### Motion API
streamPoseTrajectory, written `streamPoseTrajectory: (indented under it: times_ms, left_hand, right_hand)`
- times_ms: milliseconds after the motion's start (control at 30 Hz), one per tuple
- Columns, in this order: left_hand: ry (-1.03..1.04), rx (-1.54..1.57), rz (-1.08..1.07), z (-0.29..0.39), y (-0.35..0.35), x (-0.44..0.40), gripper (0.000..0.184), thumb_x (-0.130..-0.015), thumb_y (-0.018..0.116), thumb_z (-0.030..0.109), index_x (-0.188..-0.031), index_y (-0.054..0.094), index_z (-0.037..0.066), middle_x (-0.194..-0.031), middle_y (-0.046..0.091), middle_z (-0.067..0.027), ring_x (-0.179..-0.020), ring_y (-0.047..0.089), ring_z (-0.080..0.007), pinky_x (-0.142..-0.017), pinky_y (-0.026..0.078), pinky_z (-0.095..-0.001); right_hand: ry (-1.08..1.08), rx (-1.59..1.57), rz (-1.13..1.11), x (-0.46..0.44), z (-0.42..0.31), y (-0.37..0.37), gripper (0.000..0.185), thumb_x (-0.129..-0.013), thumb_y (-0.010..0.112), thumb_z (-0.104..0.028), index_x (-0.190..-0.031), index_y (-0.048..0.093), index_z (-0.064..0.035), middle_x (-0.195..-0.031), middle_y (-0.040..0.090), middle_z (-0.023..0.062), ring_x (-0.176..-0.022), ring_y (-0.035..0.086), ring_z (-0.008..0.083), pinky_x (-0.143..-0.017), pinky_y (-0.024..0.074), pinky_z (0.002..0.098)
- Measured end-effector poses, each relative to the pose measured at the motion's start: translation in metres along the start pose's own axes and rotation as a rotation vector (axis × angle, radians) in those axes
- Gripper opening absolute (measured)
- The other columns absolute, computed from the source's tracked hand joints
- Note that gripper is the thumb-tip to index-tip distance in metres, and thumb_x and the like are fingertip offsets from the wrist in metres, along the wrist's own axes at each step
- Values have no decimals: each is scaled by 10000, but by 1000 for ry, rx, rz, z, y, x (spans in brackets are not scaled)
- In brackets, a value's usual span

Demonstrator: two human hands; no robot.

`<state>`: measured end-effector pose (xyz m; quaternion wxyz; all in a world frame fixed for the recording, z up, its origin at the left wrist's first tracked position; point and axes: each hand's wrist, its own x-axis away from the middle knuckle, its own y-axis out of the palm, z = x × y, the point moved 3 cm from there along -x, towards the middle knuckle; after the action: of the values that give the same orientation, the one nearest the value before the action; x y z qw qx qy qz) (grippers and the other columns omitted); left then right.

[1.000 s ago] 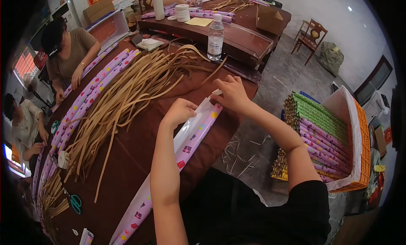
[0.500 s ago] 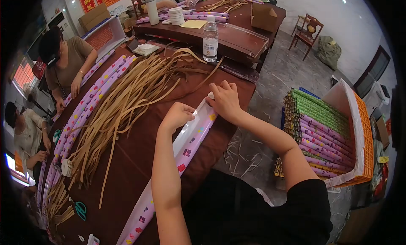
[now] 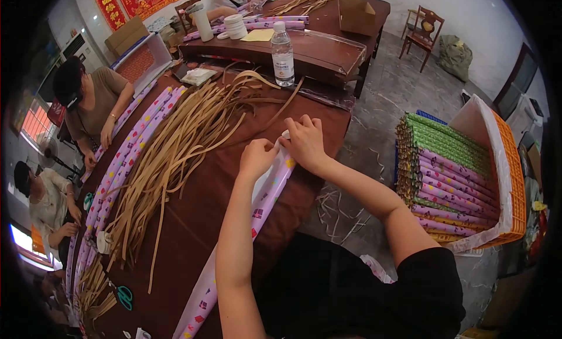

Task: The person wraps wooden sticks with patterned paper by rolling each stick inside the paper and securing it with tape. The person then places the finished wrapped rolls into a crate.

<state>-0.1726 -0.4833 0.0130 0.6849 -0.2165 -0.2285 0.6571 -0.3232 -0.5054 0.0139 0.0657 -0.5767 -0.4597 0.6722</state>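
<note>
A long purple sheet of wrapping paper with coloured printed shapes and a white inner side lies partly rolled along the near part of the table. Its far end is pinched by my right hand, with bent fingers over the top corner. Just to the left, the thumb and fingers of my left hand close on the sheet's white edge. Left of my hands spreads a heap of flat tan strips. Beyond them stands an upright water bottle.
Finished-looking purple rolls lie left of the strips, near two seated people. Teal scissors rest at the front left. An orange crate at right holds green and purple rolls. Scraps litter the floor.
My hands have come closer together at the sheet's far end, and its white opening looks narrower. The camera view has shifted slightly.
</note>
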Motion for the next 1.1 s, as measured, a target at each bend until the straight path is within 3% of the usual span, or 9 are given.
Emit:
streamPoseTrajectory:
  times_ms: [67,167,367,433,467,567,800,900,1100]
  left_hand:
    - [-87,-316,115,10,0,-2,233,-818,677,171,-976,719,5,-947,711,-189,-885,693,-285,-793,521,-375]
    - [-111,-317,196,1,8,-14,225,-800,678,202,-930,729,26,-942,699,-208,-917,679,-339,-808,519,-413]
    - [-28,-154,240,-1,10,-6,191,-805,713,171,-914,747,17,-865,721,-166,-834,700,-293,-758,527,-380]
    - [-19,-142,232,-7,11,-9,192,-807,718,163,-924,747,14,-856,724,-156,-813,702,-273,-745,527,-368]
    - [-9,-126,223,-8,12,-10,193,-808,722,155,-935,747,12,-847,727,-146,-792,703,-253,-733,527,-355]
    - [-22,-95,222,-8,13,-11,186,-815,714,155,-927,747,11,-834,729,-139,-769,703,-235,-722,527,-346]
    - [-25,-92,249,-7,11,-9,202,-806,721,174,-921,749,11,-827,729,-137,-758,704,-237,-724,528,-340]
    - [-18,-101,229,-10,10,-10,212,-809,682,209,-919,752,42,-875,722,-153,-842,704,-307,-761,536,-384]
    - [-44,-78,230,-12,13,-13,213,-802,678,203,-909,749,33,-861,719,-164,-839,702,-312,-761,536,-384]
  right_hand:
    - [29,0,-1,0,-1,2,419,-721,755,-312,-1024,566,-92,-824,653,45,-914,535,226,-824,358,400]
    - [74,-18,11,1,-2,3,428,-710,761,-305,-1028,565,-95,-838,655,45,-927,535,228,-832,352,401]
    - [64,-32,-69,-1,12,8,425,-691,773,-290,-1023,581,-105,-882,664,31,-973,545,235,-873,347,426]
    - [-47,-98,-125,-4,20,5,384,-677,778,-299,-956,614,-92,-860,668,32,-962,556,242,-904,340,468]
    - [-22,-136,-285,-8,25,6,360,-681,780,-317,-958,646,-131,-885,674,30,-981,557,249,-930,332,492]
    - [-82,-156,-379,-15,34,6,344,-679,788,-330,-955,667,-165,-882,674,31,-991,558,247,-927,341,475]
    - [-132,-166,-356,-22,37,17,352,-697,791,-278,-1027,697,-198,-996,639,36,-1042,538,247,-921,364,432]
    - [-374,-308,-269,-30,45,25,351,-723,778,-232,-1065,706,-197,-1066,596,45,-1076,522,246,-923,385,416]
    - [-570,-617,-512,-50,49,35,266,-761,751,-195,-1022,721,-156,-1072,581,45,-1058,519,256,-928,398,412]
